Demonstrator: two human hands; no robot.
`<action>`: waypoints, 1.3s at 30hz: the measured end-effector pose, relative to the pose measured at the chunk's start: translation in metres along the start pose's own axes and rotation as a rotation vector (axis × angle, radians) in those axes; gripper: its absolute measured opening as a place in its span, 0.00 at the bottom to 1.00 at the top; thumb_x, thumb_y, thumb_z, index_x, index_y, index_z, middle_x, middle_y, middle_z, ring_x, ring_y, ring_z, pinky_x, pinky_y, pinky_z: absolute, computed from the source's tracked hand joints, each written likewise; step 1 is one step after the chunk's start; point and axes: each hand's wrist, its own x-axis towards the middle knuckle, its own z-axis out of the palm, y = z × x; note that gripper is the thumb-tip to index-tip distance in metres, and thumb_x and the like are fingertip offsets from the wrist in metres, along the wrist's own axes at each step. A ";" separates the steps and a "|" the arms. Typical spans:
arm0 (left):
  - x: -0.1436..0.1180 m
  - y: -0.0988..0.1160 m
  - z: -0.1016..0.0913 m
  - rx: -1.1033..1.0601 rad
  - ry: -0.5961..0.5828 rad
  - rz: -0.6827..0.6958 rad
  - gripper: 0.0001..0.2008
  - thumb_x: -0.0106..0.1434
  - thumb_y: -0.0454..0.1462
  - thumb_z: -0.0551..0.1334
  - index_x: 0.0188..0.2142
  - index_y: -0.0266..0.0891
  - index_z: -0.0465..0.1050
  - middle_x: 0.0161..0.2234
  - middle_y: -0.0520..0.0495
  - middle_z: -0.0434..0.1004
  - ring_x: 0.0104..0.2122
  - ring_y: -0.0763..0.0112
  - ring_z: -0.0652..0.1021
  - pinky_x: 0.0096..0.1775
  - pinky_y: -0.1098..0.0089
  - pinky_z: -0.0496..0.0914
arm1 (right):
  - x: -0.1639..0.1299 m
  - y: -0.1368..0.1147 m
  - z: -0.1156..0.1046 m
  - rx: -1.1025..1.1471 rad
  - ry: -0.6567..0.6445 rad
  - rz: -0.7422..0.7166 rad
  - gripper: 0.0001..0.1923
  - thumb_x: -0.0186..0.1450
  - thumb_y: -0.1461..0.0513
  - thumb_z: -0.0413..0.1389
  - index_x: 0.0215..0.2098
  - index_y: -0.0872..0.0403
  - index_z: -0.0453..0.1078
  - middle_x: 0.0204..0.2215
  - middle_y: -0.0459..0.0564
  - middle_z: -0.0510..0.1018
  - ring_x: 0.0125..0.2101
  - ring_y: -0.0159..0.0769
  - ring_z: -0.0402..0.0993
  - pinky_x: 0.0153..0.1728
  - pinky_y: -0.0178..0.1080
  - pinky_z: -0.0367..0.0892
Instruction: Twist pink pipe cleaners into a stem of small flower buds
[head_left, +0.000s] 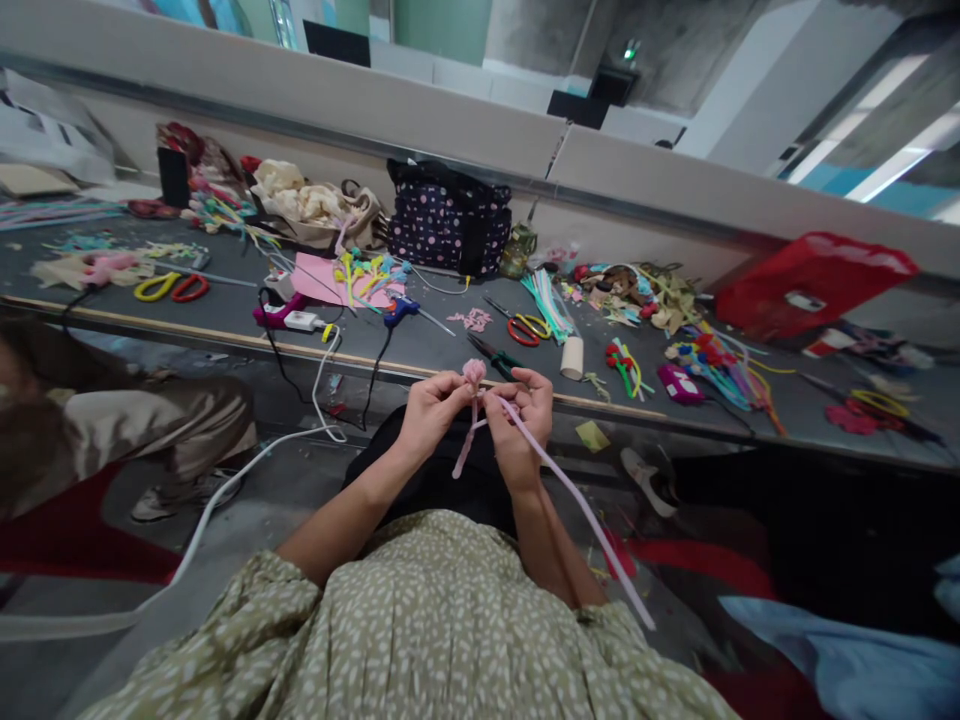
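While both hands (480, 410) pinch a pink pipe cleaner (474, 375), they hover before the table edge (600, 405).

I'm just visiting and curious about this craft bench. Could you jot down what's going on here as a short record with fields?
Left hand: left hand pinches the small pink fuzzy pipe-cleaner flower
Right hand: right hand grips the long pale pink pipe cleaner trailing down past the lap
Bench: dark worktable, cluttered
Nearby: red-and-yellow-handled scissors, blue glue gun, navy polka-dot fabric bag
Others: a person sits at the far left
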 end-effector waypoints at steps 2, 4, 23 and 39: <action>0.000 0.000 0.001 -0.009 -0.006 0.007 0.11 0.54 0.43 0.68 0.26 0.37 0.77 0.26 0.50 0.75 0.29 0.71 0.72 0.35 0.71 0.66 | 0.003 0.002 -0.002 0.060 -0.018 0.036 0.22 0.59 0.62 0.61 0.48 0.49 0.59 0.26 0.39 0.74 0.21 0.26 0.68 0.24 0.30 0.64; 0.000 -0.001 0.001 -0.021 0.001 -0.007 0.11 0.54 0.43 0.68 0.25 0.37 0.77 0.27 0.50 0.75 0.29 0.71 0.72 0.36 0.71 0.66 | 0.007 0.006 -0.004 0.107 -0.035 0.063 0.21 0.58 0.62 0.61 0.47 0.49 0.59 0.26 0.38 0.74 0.23 0.27 0.70 0.27 0.31 0.66; 0.015 -0.004 -0.006 -0.471 0.049 -0.333 0.11 0.47 0.37 0.71 0.27 0.35 0.73 0.24 0.53 0.74 0.21 0.80 0.71 0.26 0.77 0.66 | 0.006 0.012 -0.016 -0.140 -0.066 -0.074 0.14 0.59 0.57 0.61 0.43 0.51 0.70 0.38 0.48 0.75 0.38 0.34 0.73 0.38 0.37 0.71; 0.009 -0.014 -0.005 -0.474 -0.061 -0.439 0.12 0.47 0.35 0.69 0.34 0.34 0.78 0.29 0.47 0.79 0.26 0.75 0.77 0.32 0.73 0.71 | 0.013 0.011 -0.020 -0.602 0.011 -0.570 0.01 0.61 0.61 0.60 0.32 0.48 0.74 0.32 0.49 0.76 0.38 0.41 0.72 0.45 0.47 0.64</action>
